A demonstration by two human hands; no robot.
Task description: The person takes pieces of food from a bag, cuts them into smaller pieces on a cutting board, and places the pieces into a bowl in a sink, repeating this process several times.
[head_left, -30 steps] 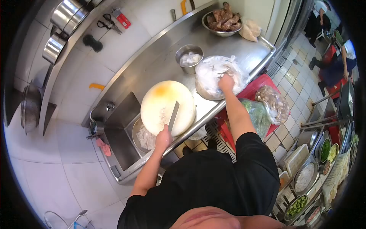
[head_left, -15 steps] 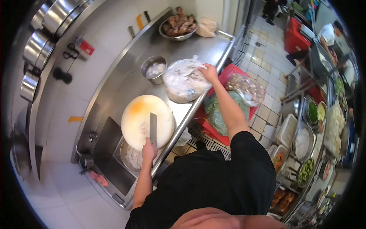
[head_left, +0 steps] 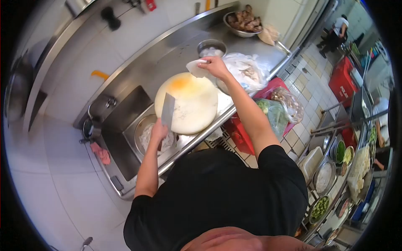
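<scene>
My left hand (head_left: 158, 130) is closed around the handle of a cleaver (head_left: 168, 111), its broad blade lying over the left part of a round white cutting board (head_left: 197, 108). My right hand (head_left: 214, 67) pinches a flat white piece (head_left: 196, 69) above the board's far edge; its exact kind I cannot make out. Just right of this hand is an open clear plastic bag (head_left: 247, 73) with pale pieces inside. A metal pot (head_left: 211, 48) with white contents stands behind. Left of the board, a metal bowl (head_left: 144, 136) holds whitish shreds.
The board rests on a steel counter (head_left: 167, 62) beside a sink (head_left: 125, 113). A bowl of browned meat (head_left: 243, 23) stands at the far end. Bagged vegetables (head_left: 272, 115) sit on a red crate to the right. Food trays line a station (head_left: 322, 180); a person (head_left: 337, 31) is in the distance.
My right hand has let go of the plastic bag and come over the board, now holding the flat white piece. The cleaver stays in my left hand. The view has shifted.
</scene>
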